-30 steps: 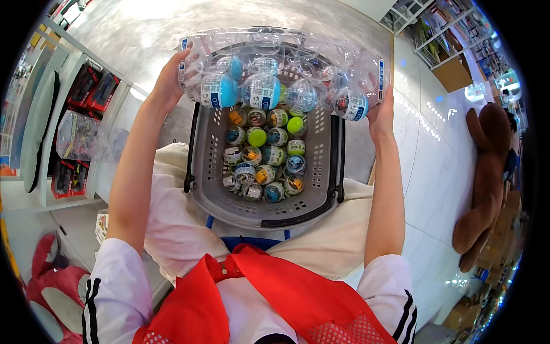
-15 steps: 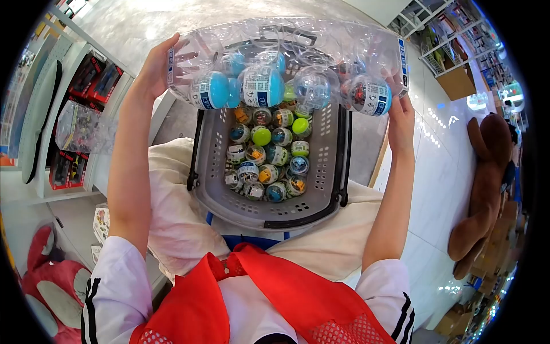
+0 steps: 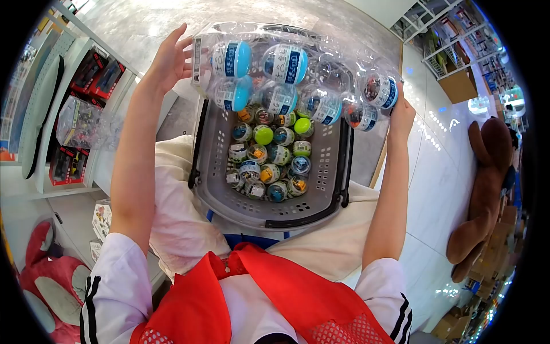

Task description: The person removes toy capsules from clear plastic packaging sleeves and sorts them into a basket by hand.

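A clear plastic package (image 3: 338,49) with several labelled capsules, some with light blue ends, spans the space between my hands above the far part of a grey basket (image 3: 229,198). At its left end, my left hand (image 3: 170,62) has its fingers spread, beside or against the plastic. My right hand (image 3: 403,112) grips the package's lower right corner, fingers bent around the edge. Inside the basket lie several small round capsules (image 3: 278,155) with green, yellow, blue and white contents. The package hides the basket's far end.
Shelves with red boxed toys (image 3: 91,80) stand at the left, with a clear bag (image 3: 77,123) on them. A pink plush (image 3: 57,281) is at the lower left. On the right are a brown plush (image 3: 487,183), a cardboard box (image 3: 458,86) and a wire rack (image 3: 447,40).
The package has tilted, so two rows of its capsules now show more clearly. My left hand's fingers have spread apart at the package's left end. The capsules in the basket look the same.
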A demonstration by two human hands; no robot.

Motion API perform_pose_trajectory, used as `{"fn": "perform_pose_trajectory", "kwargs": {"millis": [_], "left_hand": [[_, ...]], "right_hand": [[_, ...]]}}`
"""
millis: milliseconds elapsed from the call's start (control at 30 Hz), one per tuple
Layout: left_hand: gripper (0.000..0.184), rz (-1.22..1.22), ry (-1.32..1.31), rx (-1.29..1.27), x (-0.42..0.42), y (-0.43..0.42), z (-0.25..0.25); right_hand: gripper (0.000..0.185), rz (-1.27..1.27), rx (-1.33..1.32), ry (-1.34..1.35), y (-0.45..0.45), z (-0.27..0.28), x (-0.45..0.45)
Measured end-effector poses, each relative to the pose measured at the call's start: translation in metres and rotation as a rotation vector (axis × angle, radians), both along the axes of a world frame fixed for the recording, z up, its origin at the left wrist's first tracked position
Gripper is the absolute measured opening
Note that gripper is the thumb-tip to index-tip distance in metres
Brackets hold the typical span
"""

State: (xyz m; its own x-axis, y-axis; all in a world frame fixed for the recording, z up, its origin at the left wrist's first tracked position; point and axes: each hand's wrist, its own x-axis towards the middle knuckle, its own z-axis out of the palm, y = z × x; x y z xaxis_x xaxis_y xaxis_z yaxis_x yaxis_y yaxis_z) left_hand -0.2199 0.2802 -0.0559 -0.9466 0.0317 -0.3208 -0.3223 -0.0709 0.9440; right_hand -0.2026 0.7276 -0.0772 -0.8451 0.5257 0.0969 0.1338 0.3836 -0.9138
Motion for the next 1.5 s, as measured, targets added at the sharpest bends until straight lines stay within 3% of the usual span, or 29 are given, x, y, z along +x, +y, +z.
{"fn": "perform_pose_trajectory", "kwargs": {"millis": [133,233,367,400,500,600,700,733,833,867,967,1000,1100,1200,1300,1433,1500], "left_hand": [[0.062,0.117,0.035,0.277,-0.008,0.003,-0.009],[0.058,0.085,0.163,0.181,-0.018,0.008,-0.026],[0.067,-0.021,0.192,-0.054,-0.004,0.022,-0.015],[0.077,-0.084,0.169,-0.134,-0.002,0.022,-0.012],[0.084,-0.19,0.248,-0.497,0.004,0.02,-0.009],[0.085,-0.362,0.168,-0.606,0.012,0.009,-0.016],[0.09,-0.626,-0.048,-0.965,0.015,-0.018,-0.026],[0.077,-0.65,0.006,-1.119,0.018,-0.023,-0.029],[0.054,-0.665,0.007,-1.081,0.013,-0.035,-0.019],[0.035,-0.482,-0.027,-1.107,0.014,-0.033,-0.018],[0.036,-0.257,0.165,-1.214,0.01,-0.043,-0.024],[0.033,-0.193,0.272,-1.389,0.015,-0.033,-0.016],[0.034,-0.083,0.897,-1.815,0.007,-0.031,-0.015],[0.042,0.282,1.185,-1.533,-0.013,-0.006,-0.015],[0.05,0.428,1.041,-0.99,-0.021,0.016,-0.028],[0.046,-0.005,0.247,-0.513,-0.032,0.004,-0.035],[0.052,0.054,0.139,-0.222,-0.033,0.012,-0.045]], "right_hand": [[0.059,-0.059,0.003,-0.059,-0.004,0.004,-0.013],[0.062,-0.086,0.033,-0.134,0.003,-0.002,-0.03],[0.066,-0.065,-0.062,-0.146,0.001,-0.005,-0.04],[0.068,-0.05,-0.098,-0.145,-0.001,-0.004,-0.04],[0.065,-0.052,-0.164,-0.08,-0.009,-0.001,-0.038],[0.062,0.006,-0.16,-0.092,-0.012,0.007,-0.034],[0.061,0.02,-0.152,-0.044,-0.004,-0.006,-0.041],[0.059,0.014,-0.126,-0.075,-0.001,-0.008,-0.043],[0.062,0.028,-0.104,-0.074,-0.001,-0.005,-0.041],[0.061,0.021,-0.126,-0.079,-0.004,-0.003,-0.039],[0.06,0.032,-0.106,-0.027,0.005,-0.015,-0.047],[0.059,0.029,-0.13,-0.028,0.001,-0.011,-0.044],[0.059,0.024,-0.12,-0.026,0.0,-0.01,-0.043],[0.059,0.038,-0.135,-0.055,0.008,-0.017,-0.046],[0.058,0.039,-0.167,-0.079,0.011,-0.017,-0.047],[0.055,0.111,-0.301,-0.013,0.011,-0.02,-0.046],[0.05,0.134,-0.371,-0.026,0.011,-0.02,-0.043]]}}
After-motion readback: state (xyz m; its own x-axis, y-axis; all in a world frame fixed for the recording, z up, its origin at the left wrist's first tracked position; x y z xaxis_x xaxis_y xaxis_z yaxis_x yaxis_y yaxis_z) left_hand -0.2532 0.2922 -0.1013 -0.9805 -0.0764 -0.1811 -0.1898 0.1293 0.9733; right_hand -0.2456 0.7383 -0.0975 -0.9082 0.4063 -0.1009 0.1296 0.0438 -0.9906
